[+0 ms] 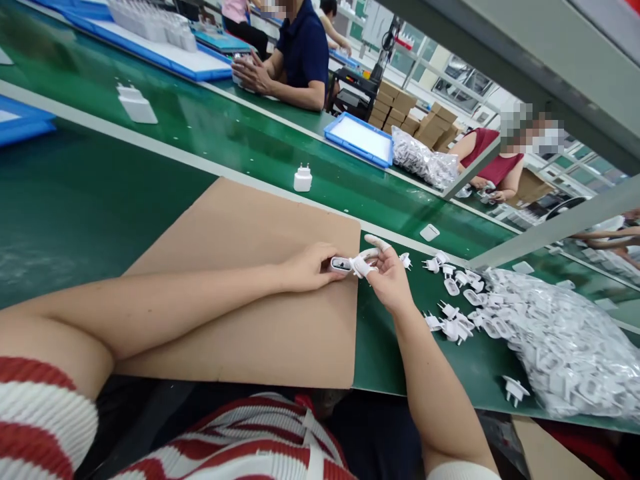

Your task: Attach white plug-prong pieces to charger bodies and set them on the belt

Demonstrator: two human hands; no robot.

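My left hand [311,268] is closed around a white charger housing [341,265], whose open end faces right and shows dark parts inside. Close to that opening, my right hand [393,279] pinches a white plug cap [361,267]; whether the two pieces touch, I cannot tell. White covers sit on some fingertips of the right hand. Both hands are above the right edge of a brown cardboard sheet [240,320]. To the right of them, loose white plug caps [453,327] with pins are scattered on the green table.
A clear plastic bag [575,340] full of plug caps lies at right. Whole chargers [303,179] stand on the green belt [225,147] beyond a pale rail. Across it are blue trays [360,139] and co-workers. A slanted metal post [550,223] rises at right.
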